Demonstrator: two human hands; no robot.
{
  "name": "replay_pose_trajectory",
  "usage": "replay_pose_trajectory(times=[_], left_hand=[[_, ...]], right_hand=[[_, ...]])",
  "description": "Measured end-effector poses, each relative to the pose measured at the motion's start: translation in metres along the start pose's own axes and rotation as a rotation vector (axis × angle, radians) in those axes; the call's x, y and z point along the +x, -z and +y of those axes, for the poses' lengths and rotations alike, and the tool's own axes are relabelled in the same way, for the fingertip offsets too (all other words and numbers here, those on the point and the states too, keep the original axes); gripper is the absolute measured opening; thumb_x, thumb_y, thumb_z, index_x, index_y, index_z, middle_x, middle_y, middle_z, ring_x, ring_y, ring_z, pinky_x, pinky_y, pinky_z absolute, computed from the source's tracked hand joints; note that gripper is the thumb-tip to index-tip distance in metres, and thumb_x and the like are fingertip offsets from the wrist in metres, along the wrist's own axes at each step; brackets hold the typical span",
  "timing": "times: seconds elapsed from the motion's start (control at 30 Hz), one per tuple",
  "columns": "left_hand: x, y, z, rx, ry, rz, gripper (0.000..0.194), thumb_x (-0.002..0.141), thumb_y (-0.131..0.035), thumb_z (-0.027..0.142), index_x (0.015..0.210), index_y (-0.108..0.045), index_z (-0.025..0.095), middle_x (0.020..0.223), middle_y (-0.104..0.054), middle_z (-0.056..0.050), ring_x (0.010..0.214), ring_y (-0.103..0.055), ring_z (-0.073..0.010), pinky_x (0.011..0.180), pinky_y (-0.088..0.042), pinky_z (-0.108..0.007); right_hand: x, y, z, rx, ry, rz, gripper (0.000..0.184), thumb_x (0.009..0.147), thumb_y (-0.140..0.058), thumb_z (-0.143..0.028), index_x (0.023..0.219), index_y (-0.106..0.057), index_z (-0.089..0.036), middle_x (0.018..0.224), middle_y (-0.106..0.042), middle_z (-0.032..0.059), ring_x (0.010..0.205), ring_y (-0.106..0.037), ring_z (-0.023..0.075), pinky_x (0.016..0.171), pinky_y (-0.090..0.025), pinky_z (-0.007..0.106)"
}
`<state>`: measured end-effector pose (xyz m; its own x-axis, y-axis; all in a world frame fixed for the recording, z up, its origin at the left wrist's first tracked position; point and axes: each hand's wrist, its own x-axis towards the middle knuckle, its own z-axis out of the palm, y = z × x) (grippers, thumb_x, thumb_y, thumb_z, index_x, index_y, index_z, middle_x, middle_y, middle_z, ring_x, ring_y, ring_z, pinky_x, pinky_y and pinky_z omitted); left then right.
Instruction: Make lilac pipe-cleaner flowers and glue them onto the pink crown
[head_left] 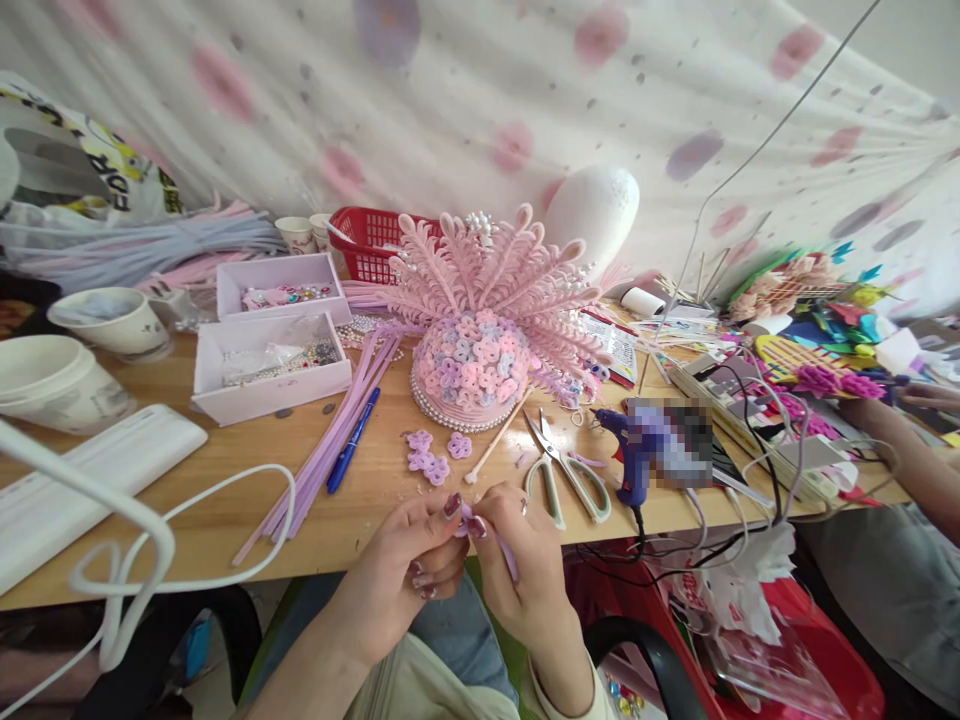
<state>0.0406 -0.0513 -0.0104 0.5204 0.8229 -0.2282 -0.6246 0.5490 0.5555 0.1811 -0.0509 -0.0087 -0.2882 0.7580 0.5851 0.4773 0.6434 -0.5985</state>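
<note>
Both my hands meet at the table's front edge, pinching one lilac pipe cleaner between thumbs and fingertips. My left hand grips its bent end, and my right hand holds it from the other side, with a length trailing below the fingers. Just beyond lie several small lilac pipe-cleaner flowers. Behind them stands a dome of pink, lilac and blue flowers with a pearl rim and pink feathery plumes. Scissors rest spread near my right hand. A cotton swab lies between dome and scissors.
Lilac pipe cleaners and a blue pen lie left. Bead boxes, paper cups and a white cable stand or lie farther left. A purple glue gun sits right, near another person's arm.
</note>
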Motion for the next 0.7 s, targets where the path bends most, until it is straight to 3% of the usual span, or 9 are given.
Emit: replay_pose_trajectory(times=[0.07, 0.17, 0.3, 0.37, 0.43, 0.5, 0.6, 0.7], left_hand=[[-0.001, 0.0, 0.001, 0.103, -0.045, 0.006, 0.046, 0.073, -0.083, 0.052, 0.065, -0.052, 0.019, 0.045, -0.023, 0.013, 0.043, -0.012, -0.0053, 0.043, -0.013, -0.021], [-0.004, 0.001, 0.013, 0.454, -0.182, -0.014, 0.039, 0.083, -0.072, 0.053, 0.073, -0.056, 0.019, 0.055, -0.036, 0.008, 0.05, -0.026, -0.009, 0.048, -0.02, -0.023], [-0.009, 0.0, 0.042, 1.2, -0.403, -0.091, 0.022, 0.092, -0.06, 0.028, 0.071, -0.06, 0.021, 0.059, -0.046, 0.004, 0.055, -0.04, -0.013, 0.055, -0.03, -0.026], [-0.011, 0.0, 0.053, 1.356, -0.451, -0.146, 0.019, 0.091, -0.061, 0.024, 0.072, -0.062, 0.021, 0.059, -0.051, 0.004, 0.056, -0.045, -0.0134, 0.058, -0.033, -0.025], [-0.012, 0.001, 0.058, 1.386, -0.428, -0.17, 0.018, 0.09, -0.063, 0.025, 0.072, -0.063, 0.022, 0.059, -0.052, 0.004, 0.056, -0.047, -0.0133, 0.058, -0.035, -0.024], [-0.013, 0.005, 0.057, 1.319, -0.355, -0.136, 0.021, 0.091, -0.064, 0.03, 0.072, -0.064, 0.021, 0.058, -0.05, 0.004, 0.054, -0.045, -0.0127, 0.054, -0.034, -0.023], [-0.011, 0.013, 0.047, 1.123, -0.35, 0.081, 0.019, 0.087, -0.07, 0.039, 0.081, -0.066, 0.021, 0.059, -0.046, 0.006, 0.054, -0.042, -0.0116, 0.051, -0.033, -0.021], [-0.008, 0.018, 0.038, 0.906, -0.295, 0.245, 0.037, 0.085, -0.066, 0.058, 0.082, -0.061, 0.021, 0.056, -0.044, 0.007, 0.049, -0.042, -0.011, 0.046, -0.036, -0.02]], right_hand=[[-0.005, -0.003, 0.001, 0.146, -0.102, 0.029, 0.029, 0.102, -0.044, -0.023, 0.074, -0.049, -0.021, 0.065, -0.05, -0.0018, 0.058, -0.046, 0.0142, 0.056, -0.034, 0.027], [-0.013, -0.012, 0.001, 0.475, -0.4, 0.057, 0.039, 0.103, -0.049, -0.039, 0.068, -0.048, -0.021, 0.059, -0.042, -0.0045, 0.05, -0.035, 0.0109, 0.048, -0.028, 0.025], [-0.019, -0.025, -0.002, 1.003, -0.781, 0.068, 0.047, 0.086, -0.066, -0.063, 0.07, -0.052, -0.021, 0.053, -0.036, -0.0084, 0.041, -0.021, 0.0069, 0.037, -0.018, 0.021], [-0.019, -0.03, -0.005, 1.181, -0.871, 0.031, 0.047, 0.081, -0.07, -0.063, 0.069, -0.052, -0.021, 0.05, -0.033, -0.01, 0.039, -0.02, 0.0059, 0.036, -0.016, 0.02], [-0.019, -0.034, -0.01, 1.251, -0.879, 0.025, 0.046, 0.082, -0.07, -0.062, 0.069, -0.052, -0.022, 0.049, -0.032, -0.0105, 0.038, -0.02, 0.006, 0.036, -0.018, 0.02], [-0.02, -0.035, -0.013, 1.177, -0.828, 0.075, 0.046, 0.086, -0.066, -0.063, 0.07, -0.051, -0.023, 0.051, -0.033, -0.0098, 0.04, -0.025, 0.0074, 0.039, -0.024, 0.021], [-0.022, -0.03, -0.011, 0.801, -0.677, 0.136, 0.041, 0.099, -0.052, -0.053, 0.074, -0.052, -0.022, 0.059, -0.045, -0.0053, 0.05, -0.038, 0.0107, 0.049, -0.035, 0.023], [-0.021, -0.019, -0.004, 0.369, -0.401, 0.092, 0.029, 0.106, -0.041, -0.03, 0.082, -0.053, -0.021, 0.069, -0.052, -0.0017, 0.059, -0.046, 0.0131, 0.056, -0.038, 0.025]])
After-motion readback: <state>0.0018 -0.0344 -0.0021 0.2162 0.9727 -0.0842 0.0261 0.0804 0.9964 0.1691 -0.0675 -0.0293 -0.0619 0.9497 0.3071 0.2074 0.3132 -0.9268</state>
